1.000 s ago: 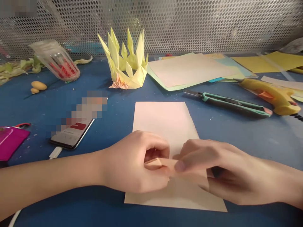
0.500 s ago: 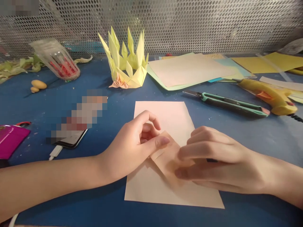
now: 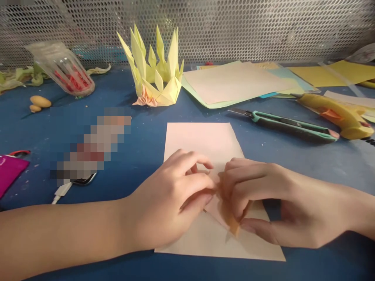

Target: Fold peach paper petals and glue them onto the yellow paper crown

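holding paper (image 3: 231, 223), hands (image 3: 172, 195) (image 3: 288, 201) over side edges of larger sheet (image 3: 200, 136)

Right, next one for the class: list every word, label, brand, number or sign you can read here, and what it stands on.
No legible text.
Magenta packet: faint pale marks, too small and blurred to read.
Phone: screen pixelated, nothing readable.
Near paper sheet: no writing on the visible part.
Folded paper piece: blurred, no writing discernible.
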The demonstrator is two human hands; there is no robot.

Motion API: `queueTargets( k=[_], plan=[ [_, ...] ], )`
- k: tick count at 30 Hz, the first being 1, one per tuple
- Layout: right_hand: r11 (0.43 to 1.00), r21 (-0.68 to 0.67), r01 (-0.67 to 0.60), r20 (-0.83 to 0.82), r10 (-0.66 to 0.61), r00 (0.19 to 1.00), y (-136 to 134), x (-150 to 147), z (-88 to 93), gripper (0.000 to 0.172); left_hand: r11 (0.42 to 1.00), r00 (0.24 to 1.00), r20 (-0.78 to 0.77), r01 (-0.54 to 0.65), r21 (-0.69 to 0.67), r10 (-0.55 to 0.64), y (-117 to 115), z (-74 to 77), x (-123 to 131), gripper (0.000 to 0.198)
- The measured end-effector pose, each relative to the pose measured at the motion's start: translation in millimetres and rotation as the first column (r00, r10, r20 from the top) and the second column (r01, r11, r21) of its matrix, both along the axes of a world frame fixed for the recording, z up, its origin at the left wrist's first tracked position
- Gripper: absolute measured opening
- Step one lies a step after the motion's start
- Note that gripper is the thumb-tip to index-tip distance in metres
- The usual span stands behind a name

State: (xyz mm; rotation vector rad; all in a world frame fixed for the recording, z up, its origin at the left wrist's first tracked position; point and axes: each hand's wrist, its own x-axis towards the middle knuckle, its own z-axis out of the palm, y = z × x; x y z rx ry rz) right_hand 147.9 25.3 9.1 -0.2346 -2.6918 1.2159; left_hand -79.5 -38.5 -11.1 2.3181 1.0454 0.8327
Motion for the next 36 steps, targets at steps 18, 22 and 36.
queueTargets(
  k=[18,22,36],
  plan=[
    [0.946,-0.033,0.323,0.025,-0.322,0.946,-16.2,-2.5,-15.1,0.004,0.942,0.827,-0.519,-0.039,0.334,0.218,-62.3,1.0,6.5,0.047],
    [0.91,-0.092,0.405,0.016,-0.405,0.914,-19.2,-3.5,-17.6,0.008,0.917,0.841,-0.497,0.003,0.399,0.214,-66.2,-8.2,6.0,0.038],
    [0.743,0.022,0.669,0.156,-0.664,0.732,-29.4,-4.0,-10.4,0.015,0.846,0.82,-0.516,0.075,0.528,0.249,-66.8,-14.5,9.7,0.038]
  ],
)
